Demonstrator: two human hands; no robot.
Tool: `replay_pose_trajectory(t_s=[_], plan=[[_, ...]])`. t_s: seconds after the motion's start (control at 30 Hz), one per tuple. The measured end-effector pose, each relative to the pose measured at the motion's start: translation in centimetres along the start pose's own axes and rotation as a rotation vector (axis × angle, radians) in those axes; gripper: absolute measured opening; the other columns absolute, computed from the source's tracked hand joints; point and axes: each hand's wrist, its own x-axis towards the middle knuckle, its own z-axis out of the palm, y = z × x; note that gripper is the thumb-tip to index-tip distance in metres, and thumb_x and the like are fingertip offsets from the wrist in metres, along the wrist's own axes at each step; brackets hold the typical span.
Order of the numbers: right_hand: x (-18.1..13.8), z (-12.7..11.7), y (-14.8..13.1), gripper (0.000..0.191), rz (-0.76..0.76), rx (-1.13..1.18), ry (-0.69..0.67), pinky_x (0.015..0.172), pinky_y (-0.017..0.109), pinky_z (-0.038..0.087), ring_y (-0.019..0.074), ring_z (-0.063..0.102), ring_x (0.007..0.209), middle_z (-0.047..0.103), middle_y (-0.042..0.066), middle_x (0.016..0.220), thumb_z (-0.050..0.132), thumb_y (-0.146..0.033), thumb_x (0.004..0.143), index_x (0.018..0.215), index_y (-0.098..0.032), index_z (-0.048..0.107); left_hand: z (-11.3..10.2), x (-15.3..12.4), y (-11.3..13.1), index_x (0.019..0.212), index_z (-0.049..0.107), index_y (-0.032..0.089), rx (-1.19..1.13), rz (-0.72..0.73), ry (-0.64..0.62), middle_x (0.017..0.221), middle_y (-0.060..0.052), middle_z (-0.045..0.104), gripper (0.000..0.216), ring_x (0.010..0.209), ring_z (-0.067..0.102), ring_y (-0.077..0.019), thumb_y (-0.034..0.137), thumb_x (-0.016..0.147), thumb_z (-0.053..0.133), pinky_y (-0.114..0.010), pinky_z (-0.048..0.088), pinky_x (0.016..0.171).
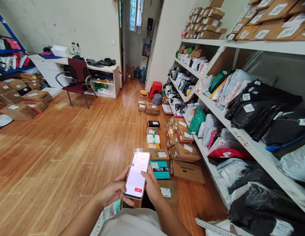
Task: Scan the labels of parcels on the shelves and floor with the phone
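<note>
One phone (133, 178) is in front of the person's body, gripped by the left hand (113, 190) along one edge and the right hand (152, 186) along the other, right thumb over the lit screen. Just beyond, one teal box (160, 174) and one brown AUX carton (188, 172) (lettering facing up) lie among parcels crowding the floor before the white shelves (241, 138). Farther off stand one red stool (155, 88), one grey basin (156, 99), one chair (78, 72) by one desk (116, 83), and two blue floor jugs (142, 76).
</note>
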Motion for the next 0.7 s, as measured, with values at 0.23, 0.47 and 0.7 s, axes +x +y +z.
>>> replay_pose_trajectory(t_s=[0.23, 0.47, 0.7], plan=[[2.1, -1.3, -1.1, 0.052, 0.046, 0.046, -0.039, 0.074, 0.034, 0.048, 0.0229, 0.065, 0.084, 0.074, 0.001, 0.092, 0.078, -0.011, 0.054, 0.102, -0.021, 0.059, -0.3, 3.0, 1.1, 0.151, -0.005, 0.029, -0.018, -0.063, 0.0, 0.116, -0.01, 0.062, 0.112, 0.086, 0.067, -0.0259, 0.014, 0.057, 0.054, -0.034, 0.059, 0.06], [9.3, -2.6, -0.4, 0.035, 0.049, 0.334, 0.039, 0.088, 0.037, 0.045, 0.0232, 0.067, 0.092, 0.073, 0.002, 0.094, 0.065, -0.036, 0.068, 0.1, -0.023, 0.058, -0.7, 9.2, 6.0, 0.15, 0.004, 0.038, 0.046, -0.152, 0.047, 0.124, -0.004, 0.061, 0.102, 0.081, 0.063, -0.0212, 0.022, 0.063, 0.056, -0.028, 0.051, 0.057], [20.3, -7.6, -0.7, 0.038, -0.064, 0.512, 0.167, 0.083, 0.041, 0.047, 0.0269, 0.068, 0.086, 0.073, 0.004, 0.083, 0.067, -0.043, 0.068, 0.097, -0.019, 0.061, -3.4, 22.3, 14.4, 0.148, 0.02, 0.029, 0.396, -0.374, 0.186, 0.105, -0.008, 0.069, 0.105, 0.103, 0.061, -0.0317, 0.056, 0.059, 0.069, -0.035, 0.051, 0.067]])
